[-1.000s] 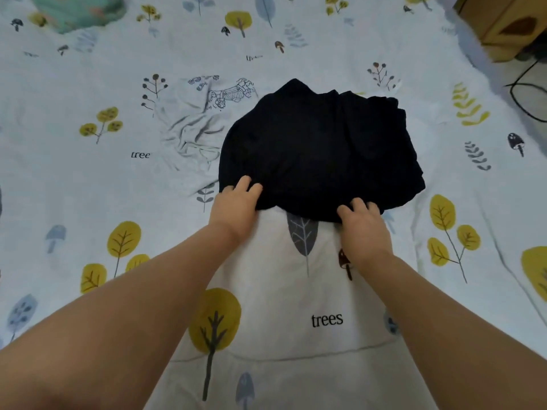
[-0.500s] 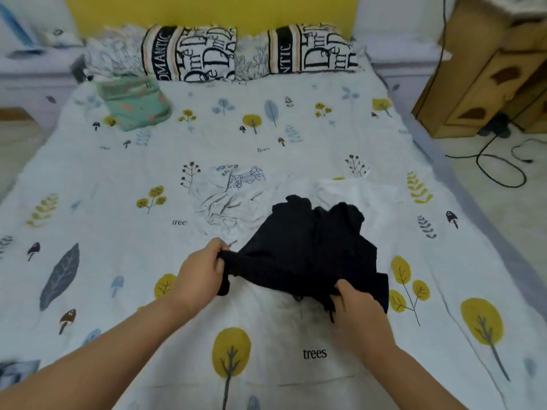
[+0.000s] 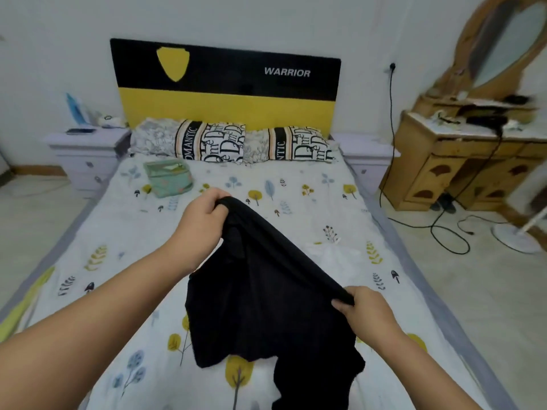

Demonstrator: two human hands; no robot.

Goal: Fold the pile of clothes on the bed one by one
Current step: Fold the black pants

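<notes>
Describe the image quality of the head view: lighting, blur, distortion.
Head view: soft, even indoor light, no harsh glare; only faint shadows on the bed sheet. Wide-angle distortion bows the dresser and mirror at the right edge, where detail smears. The black garment reads as a near-featureless dark mass, its folds barely visible. The left hand and right hand gripping it are fairly sharp.

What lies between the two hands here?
In the head view, the black garment's upper edge stretches taut from the left hand to the right hand; both grip it.

Left hand raised and extended, fingers curled in a grip, right hand lower, nearer, pinching
</notes>
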